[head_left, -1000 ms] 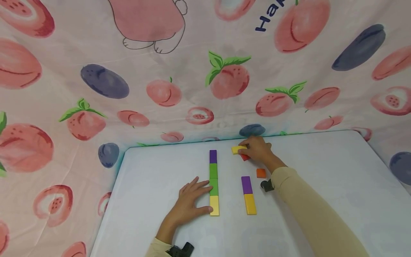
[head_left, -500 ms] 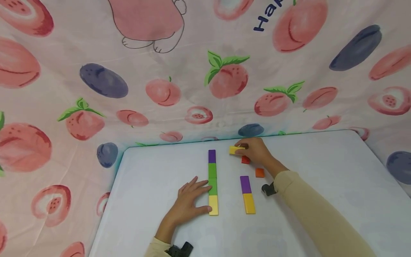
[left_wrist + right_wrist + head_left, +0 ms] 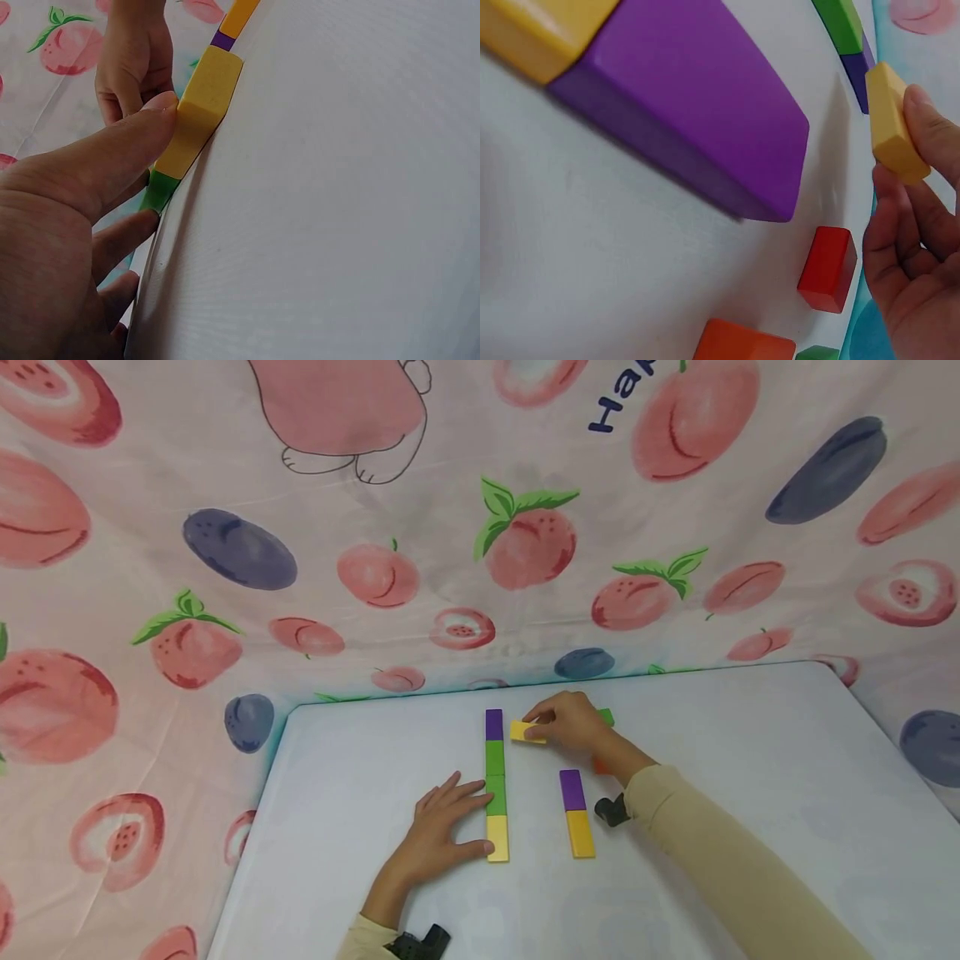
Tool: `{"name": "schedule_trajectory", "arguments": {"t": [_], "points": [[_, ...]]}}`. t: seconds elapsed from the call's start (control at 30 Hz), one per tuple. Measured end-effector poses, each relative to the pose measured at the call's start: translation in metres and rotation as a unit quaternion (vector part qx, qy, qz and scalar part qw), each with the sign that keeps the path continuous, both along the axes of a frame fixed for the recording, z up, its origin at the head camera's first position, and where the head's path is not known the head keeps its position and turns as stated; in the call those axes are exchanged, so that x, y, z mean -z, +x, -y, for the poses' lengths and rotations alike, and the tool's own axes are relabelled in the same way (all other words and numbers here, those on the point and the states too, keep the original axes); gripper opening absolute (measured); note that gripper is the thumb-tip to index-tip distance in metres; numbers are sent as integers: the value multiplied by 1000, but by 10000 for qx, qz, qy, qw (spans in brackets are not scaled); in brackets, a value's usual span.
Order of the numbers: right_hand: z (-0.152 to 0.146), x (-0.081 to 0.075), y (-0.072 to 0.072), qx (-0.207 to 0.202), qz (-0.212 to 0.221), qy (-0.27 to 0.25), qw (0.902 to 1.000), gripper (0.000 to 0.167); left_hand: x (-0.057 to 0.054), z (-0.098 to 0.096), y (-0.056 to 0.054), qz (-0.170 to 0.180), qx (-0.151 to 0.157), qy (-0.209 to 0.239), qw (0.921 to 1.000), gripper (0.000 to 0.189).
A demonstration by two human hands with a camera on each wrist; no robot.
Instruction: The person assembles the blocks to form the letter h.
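Note:
My right hand pinches a yellow block between thumb and fingers near the far end of a long row. That row runs from a purple block through two green blocks to a pale yellow block at the near end. My left hand lies beside the row with fingers spread, its thumb against the pale yellow block and a fingertip at the nearer green one. In the right wrist view, the held yellow block overlaps the space beside the row's purple end.
A shorter row of a purple block and an orange-yellow block lies to the right. Behind it are a red block, an orange block and a green block. Fruit-printed cloth hangs past the white table's far edge.
My right hand has carried the yellow block left and slightly nearer, from the loose blocks toward the long row. A green block now shows behind the right wrist. The left hand has stayed put.

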State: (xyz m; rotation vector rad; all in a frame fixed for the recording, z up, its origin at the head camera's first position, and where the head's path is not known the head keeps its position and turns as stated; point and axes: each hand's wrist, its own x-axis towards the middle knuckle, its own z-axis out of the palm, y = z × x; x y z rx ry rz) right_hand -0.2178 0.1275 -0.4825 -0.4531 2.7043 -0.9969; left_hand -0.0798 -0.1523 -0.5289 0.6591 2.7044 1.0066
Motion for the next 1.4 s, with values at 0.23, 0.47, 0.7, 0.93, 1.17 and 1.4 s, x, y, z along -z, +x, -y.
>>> {"name": "schedule_trajectory", "arguments": {"t": [0.23, 0.47, 0.7, 0.93, 1.17, 1.4], "points": [[6, -3, 0, -225, 245, 491, 9982, 22, -1, 0, 0, -104, 27, 13, 9999, 68], [6, 0, -3, -314, 353, 652, 9967, 22, 0, -1, 0, -125, 29, 53, 9999, 67], [4, 6, -4, -173, 77, 1019, 9946, 23, 0, -1, 0, -170, 43, 52, 9998, 67], [4, 9, -4, -228, -160, 1287, 9913, 24, 1, 0, 0, -147, 27, 77, 9999, 66], [-3, 6, -4, -399, -6, 1018, 9940, 25, 0, -1, 0, -121, 36, 122, 9998, 67], [-15, 7, -7, -575, 179, 824, 9948, 23, 0, 0, 0, -128, 43, 146, 9998, 67]]}}
